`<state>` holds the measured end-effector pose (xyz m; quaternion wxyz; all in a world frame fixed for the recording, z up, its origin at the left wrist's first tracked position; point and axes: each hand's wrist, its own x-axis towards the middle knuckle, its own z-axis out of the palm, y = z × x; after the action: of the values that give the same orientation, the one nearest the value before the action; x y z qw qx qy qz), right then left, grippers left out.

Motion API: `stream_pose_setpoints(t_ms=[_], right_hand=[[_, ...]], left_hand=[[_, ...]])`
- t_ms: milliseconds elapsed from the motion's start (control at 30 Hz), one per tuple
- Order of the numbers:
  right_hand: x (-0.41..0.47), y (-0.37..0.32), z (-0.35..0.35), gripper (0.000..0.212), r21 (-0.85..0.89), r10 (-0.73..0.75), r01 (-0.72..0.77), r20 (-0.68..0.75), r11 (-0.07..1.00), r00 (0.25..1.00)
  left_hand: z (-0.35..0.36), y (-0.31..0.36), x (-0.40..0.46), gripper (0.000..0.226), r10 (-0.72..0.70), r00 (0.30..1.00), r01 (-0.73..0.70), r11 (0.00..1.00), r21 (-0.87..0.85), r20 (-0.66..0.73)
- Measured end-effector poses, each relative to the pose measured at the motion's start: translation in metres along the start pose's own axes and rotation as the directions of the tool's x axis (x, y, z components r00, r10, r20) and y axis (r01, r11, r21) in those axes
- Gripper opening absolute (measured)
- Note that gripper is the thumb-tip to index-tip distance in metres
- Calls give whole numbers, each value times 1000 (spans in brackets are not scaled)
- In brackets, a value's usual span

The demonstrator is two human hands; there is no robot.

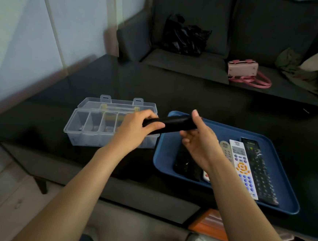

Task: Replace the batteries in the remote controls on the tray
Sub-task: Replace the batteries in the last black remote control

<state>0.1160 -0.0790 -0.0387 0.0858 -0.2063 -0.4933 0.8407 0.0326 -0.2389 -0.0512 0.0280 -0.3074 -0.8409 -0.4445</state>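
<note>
Hands (134,130) (200,142) grip a black remote (170,124); blue tray (171,148) holds more remotes (244,165) beside an open clear box (89,128).

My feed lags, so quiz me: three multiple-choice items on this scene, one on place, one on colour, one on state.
1. Where is the clear box?
A left of the tray
B on the tray
C on the sofa

2. What colour is the tray?
A red
B blue
C white

3. What state is the black remote in?
A lying on the tray
B inside the box
C held in both hands

Answers:
A, it sits on the table beside the tray.
B, its rim is blue.
C, the left hand and right hand grip its ends.
</note>
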Motion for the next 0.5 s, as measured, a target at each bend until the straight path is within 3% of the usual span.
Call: stream_pose_setpoints(t_ms=[67, 167, 300, 500], right_hand=[[-2, 3, 5, 13, -86, -96, 93, -21, 992, 995], [-2, 5, 5, 12, -127, -117, 108, -68, 986, 991], [-2, 5, 6, 14, -16, -122, 121, -34, 992, 992], [-4, 4, 6, 8, 41, -148, 148, -16, 988, 989]], left_hand=[[4, 5, -1, 12, -78, 997, 76, 983, -169, -4], [7, 11, -4, 15, -138, 990, 141, 926, -350, 34], [7, 12, -4, 2, -175, 982, 191, 894, -406, 75], [3, 11, -4, 7, -240, 964, 264, 840, -475, 111]])
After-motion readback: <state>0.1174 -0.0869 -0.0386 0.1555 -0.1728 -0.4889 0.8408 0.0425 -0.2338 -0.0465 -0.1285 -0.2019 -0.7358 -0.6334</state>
